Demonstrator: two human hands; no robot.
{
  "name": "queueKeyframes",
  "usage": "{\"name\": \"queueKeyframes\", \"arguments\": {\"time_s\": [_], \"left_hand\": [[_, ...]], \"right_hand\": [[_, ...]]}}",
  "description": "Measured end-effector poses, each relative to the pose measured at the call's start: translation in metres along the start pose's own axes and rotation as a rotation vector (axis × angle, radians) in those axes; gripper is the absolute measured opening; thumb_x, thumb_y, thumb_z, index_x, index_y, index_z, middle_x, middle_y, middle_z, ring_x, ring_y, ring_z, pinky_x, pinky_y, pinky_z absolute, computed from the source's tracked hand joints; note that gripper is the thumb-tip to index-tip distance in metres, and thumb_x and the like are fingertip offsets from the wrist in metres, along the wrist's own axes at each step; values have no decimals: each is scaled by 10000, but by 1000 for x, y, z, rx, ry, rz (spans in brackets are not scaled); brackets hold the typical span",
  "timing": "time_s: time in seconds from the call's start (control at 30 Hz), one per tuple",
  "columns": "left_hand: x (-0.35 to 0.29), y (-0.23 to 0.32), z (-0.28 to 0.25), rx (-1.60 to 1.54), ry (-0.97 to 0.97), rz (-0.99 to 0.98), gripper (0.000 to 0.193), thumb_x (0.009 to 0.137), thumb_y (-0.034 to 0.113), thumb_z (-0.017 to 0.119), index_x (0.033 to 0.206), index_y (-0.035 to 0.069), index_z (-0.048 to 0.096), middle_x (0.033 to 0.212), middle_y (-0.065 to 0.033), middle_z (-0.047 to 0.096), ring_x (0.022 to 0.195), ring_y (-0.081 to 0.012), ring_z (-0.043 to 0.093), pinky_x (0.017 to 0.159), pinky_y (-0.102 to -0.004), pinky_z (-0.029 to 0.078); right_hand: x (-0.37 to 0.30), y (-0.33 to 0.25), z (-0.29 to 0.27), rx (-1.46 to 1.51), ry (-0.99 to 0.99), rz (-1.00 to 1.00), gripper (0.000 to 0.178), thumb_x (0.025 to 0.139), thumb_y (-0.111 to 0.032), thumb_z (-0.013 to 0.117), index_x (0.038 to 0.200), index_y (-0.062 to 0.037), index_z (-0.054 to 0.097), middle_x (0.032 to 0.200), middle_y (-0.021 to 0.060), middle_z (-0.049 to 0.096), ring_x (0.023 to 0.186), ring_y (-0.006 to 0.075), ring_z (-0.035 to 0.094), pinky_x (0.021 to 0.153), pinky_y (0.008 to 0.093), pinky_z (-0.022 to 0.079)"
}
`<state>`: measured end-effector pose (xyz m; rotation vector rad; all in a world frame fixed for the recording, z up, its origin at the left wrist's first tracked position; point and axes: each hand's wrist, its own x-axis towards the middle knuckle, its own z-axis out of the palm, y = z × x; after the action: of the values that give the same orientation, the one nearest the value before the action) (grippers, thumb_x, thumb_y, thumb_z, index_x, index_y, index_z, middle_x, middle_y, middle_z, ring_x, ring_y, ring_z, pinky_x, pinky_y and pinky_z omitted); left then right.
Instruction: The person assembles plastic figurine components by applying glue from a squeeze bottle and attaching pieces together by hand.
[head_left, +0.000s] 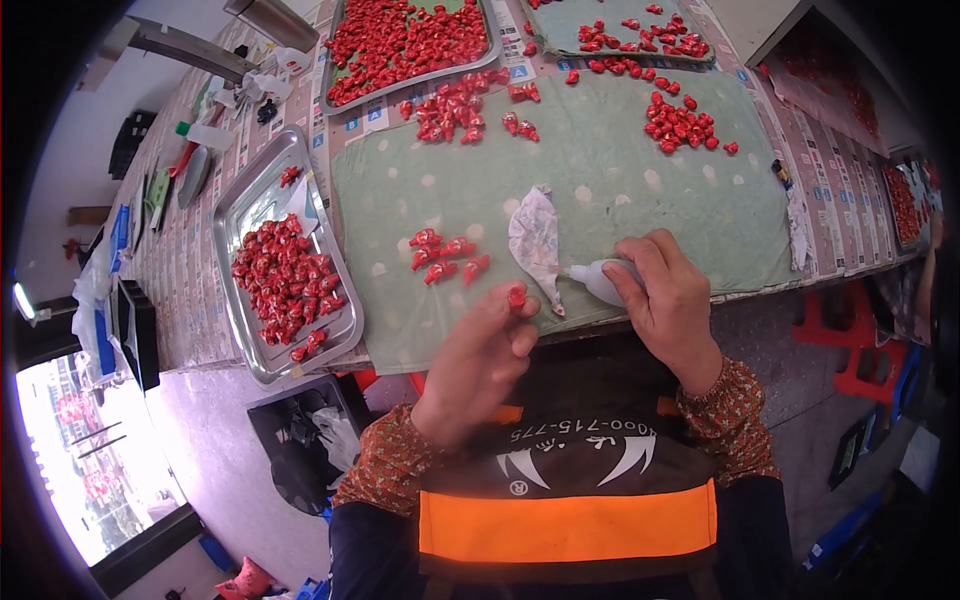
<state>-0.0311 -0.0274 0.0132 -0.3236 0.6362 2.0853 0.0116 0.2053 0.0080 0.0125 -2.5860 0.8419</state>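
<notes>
Between the fingertips of my left hand [478,355] is a small shiny red piece [516,297], held above the near edge of the green cloth [620,150]. My right hand [668,295] is closed around a small white squeeze bottle [606,281]. Its thin nozzle points left, toward the crumpled white patterned rag [535,240] lying on the cloth; whether they touch I cannot tell. To the left of the rag lies a loose group of red pieces [441,256]. Farther back on the cloth are two more groups, one red pile [450,108] at the left and another pile [680,124] at the right.
A metal tray [352,335] with red pieces stands at the left. At the back is a fuller metal tray [412,83], with another tray [640,50] to its right. A green-capped bottle [205,136] lies far left. Red stools [850,335] stand below the table's right side.
</notes>
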Motion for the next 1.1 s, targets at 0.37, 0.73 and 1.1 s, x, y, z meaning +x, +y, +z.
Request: {"name": "queueKeyframes", "arguments": {"time_s": [0.37, 0.73, 1.1], "left_hand": [[-2, 0, -1, 16, 10, 41, 288, 1019, 210, 497, 1266, 62, 499, 1106, -64, 501, 787, -114, 478, 487, -167, 399], [1, 1, 2, 97, 40, 39, 243, 1009, 202, 510, 1209, 65, 488, 1075, -66, 498, 770, -114, 487, 483, -171, 387], [3, 2, -1, 108, 54, 32, 215, 1008, 198, 517, 1186, 77, 504, 1079, -61, 525, 753, -101, 497, 486, -172, 386]], "right_hand": [[50, 70, -24, -111, 204, 100, 116, 829, -25, 658, 922, -57, 597, 873, 97, 594, 763, 323, 622, 652, 386, 493], [84, 87, -10, -294, 150, 11, 106, 847, -149, 675, 892, -81, 607, 886, 86, 596, 820, 300, 621, 679, 405, 499], [75, 81, -11, -309, 1, 128, 143, 854, -148, 662, 875, -43, 567, 812, 119, 614, 773, 318, 625, 685, 442, 497]]}}
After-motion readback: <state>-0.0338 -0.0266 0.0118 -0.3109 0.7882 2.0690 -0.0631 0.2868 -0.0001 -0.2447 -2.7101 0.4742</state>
